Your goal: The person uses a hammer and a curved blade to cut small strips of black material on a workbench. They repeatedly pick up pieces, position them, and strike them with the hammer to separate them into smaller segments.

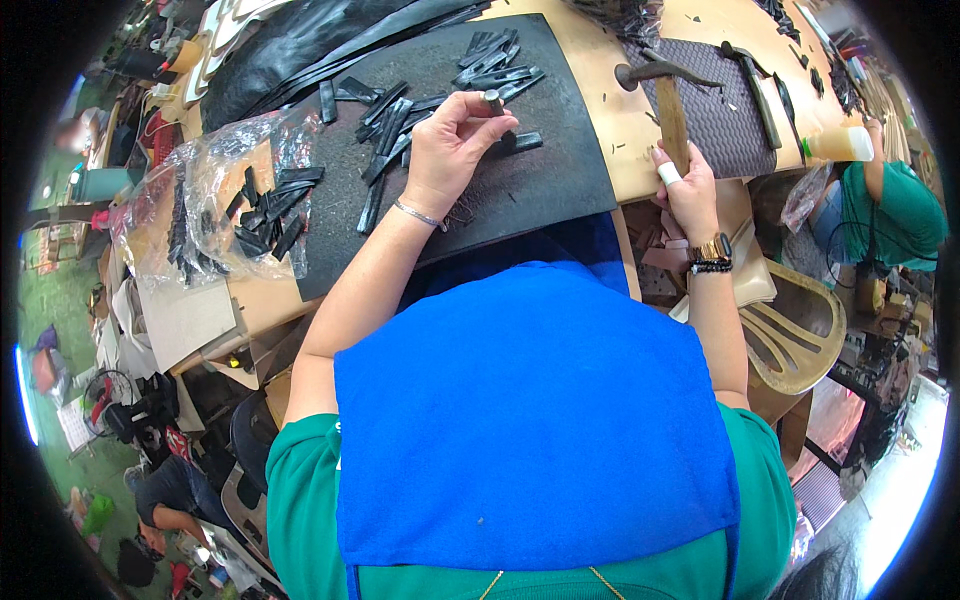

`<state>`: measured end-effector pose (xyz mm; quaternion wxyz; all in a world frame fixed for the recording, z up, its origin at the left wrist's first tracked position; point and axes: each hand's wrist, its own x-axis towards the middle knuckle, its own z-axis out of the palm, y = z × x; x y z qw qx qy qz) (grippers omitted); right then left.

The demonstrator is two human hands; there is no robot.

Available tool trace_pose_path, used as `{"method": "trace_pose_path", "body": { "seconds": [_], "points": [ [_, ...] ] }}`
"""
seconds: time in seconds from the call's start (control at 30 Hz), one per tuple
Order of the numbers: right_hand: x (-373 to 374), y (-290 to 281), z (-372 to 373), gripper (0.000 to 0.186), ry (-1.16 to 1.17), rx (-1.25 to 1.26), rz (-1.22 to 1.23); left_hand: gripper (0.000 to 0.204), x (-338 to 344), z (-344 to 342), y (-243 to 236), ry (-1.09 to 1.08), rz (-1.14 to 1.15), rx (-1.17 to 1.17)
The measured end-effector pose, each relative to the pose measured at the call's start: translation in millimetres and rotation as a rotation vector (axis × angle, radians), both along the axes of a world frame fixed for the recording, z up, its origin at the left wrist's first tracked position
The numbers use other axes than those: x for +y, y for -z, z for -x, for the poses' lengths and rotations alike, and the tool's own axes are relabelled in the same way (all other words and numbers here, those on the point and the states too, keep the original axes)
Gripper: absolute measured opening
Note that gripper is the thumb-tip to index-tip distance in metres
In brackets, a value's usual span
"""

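Observation:
My left hand (450,145) holds a short cylindrical metal punch (492,100) upright over a dark rubber mat (560,185), among scattered black strips (385,115). My right hand (685,190), with white tape around a finger, grips the wooden handle of a hammer (670,110) whose dark head is raised at the top. A clear plastic bag with more black strips (275,210) lies left of the mat.
Black sheets (280,50) lie at the upper left. A quilted pad (720,110) with tools and a pale bottle (840,145) are at right. Another person in green (890,215) works at the far right. A plastic chair (795,330) stands below the table's right side.

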<state>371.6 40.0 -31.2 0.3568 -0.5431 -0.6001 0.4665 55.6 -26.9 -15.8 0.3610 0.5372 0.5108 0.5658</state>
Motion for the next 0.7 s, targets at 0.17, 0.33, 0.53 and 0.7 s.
{"method": "trace_pose_path", "body": {
  "seconds": [0.17,0.33,0.53,0.7],
  "points": [
    [0,2,0,0.029,0.002,0.014,-0.001,0.018,0,1,3,0.026,-0.022,-0.005],
    [1,2,1,0.031,-0.008,-0.007,-0.004,0.018,-1,0,1,0.03,-0.038,0.054],
    [1,-3,0,0.034,-0.04,-0.016,0.001,0.021,1,-1,2,-0.008,-0.046,0.283],
    [-12,-42,11,0.04,-0.156,-0.159,-0.002,0.023,-1,-4,6,-0.034,-0.09,0.334]
  ]
}}
